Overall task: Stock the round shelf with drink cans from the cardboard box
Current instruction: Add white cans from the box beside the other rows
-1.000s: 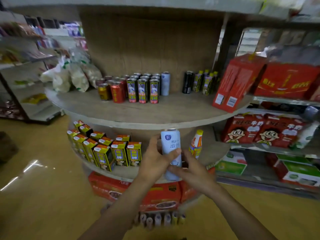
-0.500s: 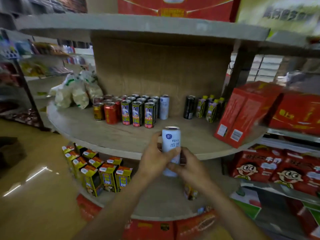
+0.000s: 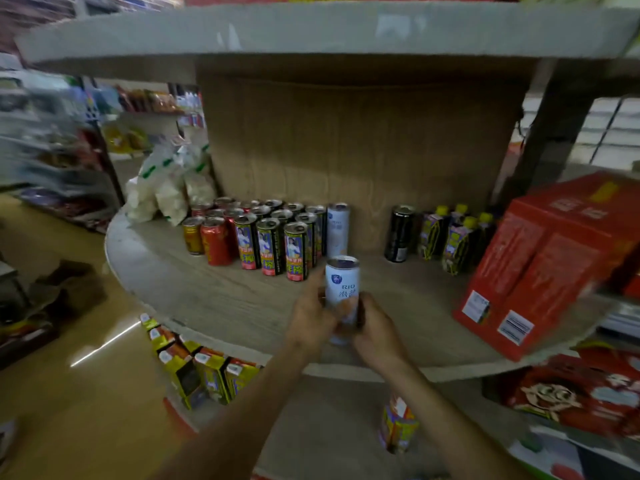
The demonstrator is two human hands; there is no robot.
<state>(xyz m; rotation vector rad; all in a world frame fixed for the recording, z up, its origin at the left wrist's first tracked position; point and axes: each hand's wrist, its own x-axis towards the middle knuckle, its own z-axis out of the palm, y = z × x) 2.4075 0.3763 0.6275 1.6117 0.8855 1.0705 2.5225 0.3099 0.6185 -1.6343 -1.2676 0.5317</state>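
Since a second ago, the white can (image 3: 342, 285) has been brought up from in front of the lower tier (image 3: 311, 427) to over the middle tier (image 3: 214, 296) of the round shelf (image 3: 346, 371). It is held upright near that tier's front edge. Its lower half is gripped by the left hand (image 3: 310, 320) from the left and by the right hand (image 3: 375, 330) from the right, fingers curled round it. Its base is covered, so whether the board is touched cannot be told. Beneath them, on the lower tier, yellow juice cartons (image 3: 207, 375) are seen at the left and a single pouch (image 3: 398, 424) at the right. Beyond the hands, a block of standing cans (image 3: 270, 247) is set near the central column (image 3: 363, 150), with a red can (image 3: 216, 240) and a gold can (image 3: 193, 235) at its left end. A second white can (image 3: 337, 230) is placed just beside the block's right end, behind the held one. Well apart to the right, a black can (image 3: 399, 233) and yellow-capped pouches (image 3: 450, 237) are lined up, and red boxes (image 3: 540, 265) are stood at the tier's right edge. White bags (image 3: 166, 188) are piled at the far left. The upper tier (image 3: 311, 29) is spread overhead.
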